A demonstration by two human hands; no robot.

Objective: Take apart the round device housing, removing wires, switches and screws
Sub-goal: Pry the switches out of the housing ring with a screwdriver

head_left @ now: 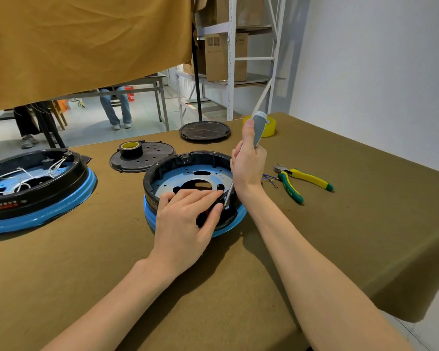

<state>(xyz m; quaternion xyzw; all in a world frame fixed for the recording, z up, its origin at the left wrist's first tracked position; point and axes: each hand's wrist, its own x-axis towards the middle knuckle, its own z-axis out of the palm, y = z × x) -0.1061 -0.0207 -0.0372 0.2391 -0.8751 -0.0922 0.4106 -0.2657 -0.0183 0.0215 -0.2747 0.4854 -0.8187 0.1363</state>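
Olive-brown cloth covers the tabletop (340,224), with a mustard curtain hanging behind it and metal shelving beyond. Near the middle sits the round device housing (188,173), black-walled with a blue rim and a perforated blue plate inside. The left hand (185,221) rests on its near edge, fingers lying fairly straight across the black inner part. The right hand (249,165) grips a grey-handled screwdriver (259,127), thumb up along the handle; the shaft slants down into the housing's near right side (the tip is hidden by the fingers). To the right lie yellow-green pliers (302,181) and some blue wire scraps (269,179). A second housing (36,188) with white wires sits at left, and two black lids lie farther back, one carrying a tape roll (130,148).
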